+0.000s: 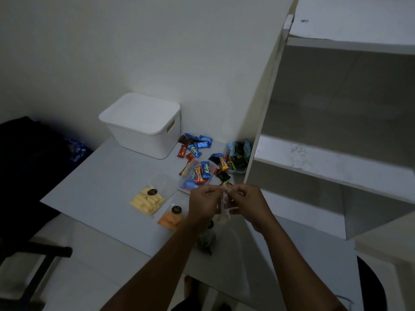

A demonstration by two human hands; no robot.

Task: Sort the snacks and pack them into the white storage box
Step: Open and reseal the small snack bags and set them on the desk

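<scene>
The white storage box (143,129) stands lidded at the table's far side against the wall. Several small wrapped snacks (197,147), blue, red and black, lie scattered to its right. A clear pack of yellow sticks (149,199) and a clear pack of orange pieces (171,218) lie nearer me. My left hand (203,203) and my right hand (246,202) are together above the table's near right part, both pinching a thin clear plastic bag (224,204) that hangs between them. A dark snack pack (205,241) lies under my left forearm, partly hidden.
A clear tub (237,157) holding more wrapped snacks sits at the table's right edge beside white shelves (325,158). A dark chair (29,176) stands to the left. A round dark bin (370,288) is at the lower right.
</scene>
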